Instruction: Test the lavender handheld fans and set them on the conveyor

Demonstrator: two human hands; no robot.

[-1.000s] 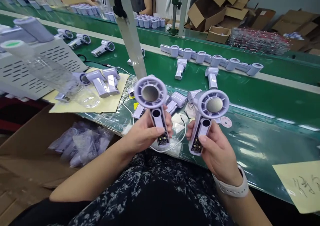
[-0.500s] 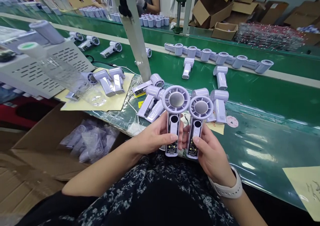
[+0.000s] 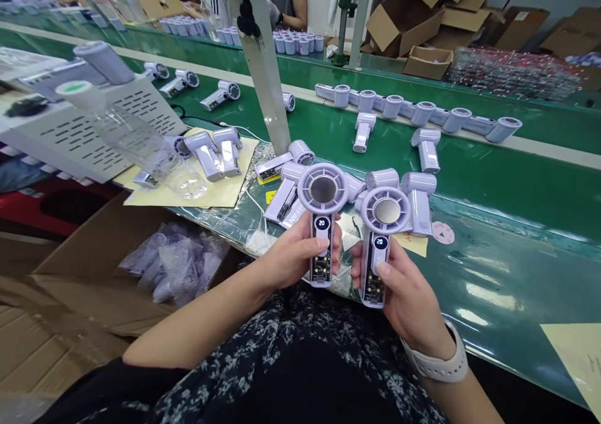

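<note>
My left hand is wrapped round the handle of a lilac handheld fan, its thumb on the front button. Another lilac fan is in my right hand, with the thumb at its button. Both fans stand upright, round heads up, slightly apart, and each small display reads 20. Circuit boards show in their handles. Just behind them, more fans lie on the bench, and one with a cylindrical head lies to the right.
A white post rises behind the bench. At left are a vented metal box, a clear bottle and a carton of bagged parts. Fans line the green belt. A person is across it.
The displays on both fans have lit up. The two fans have moved apart, the right one shifting right and slightly down. The view has shifted a little.
</note>
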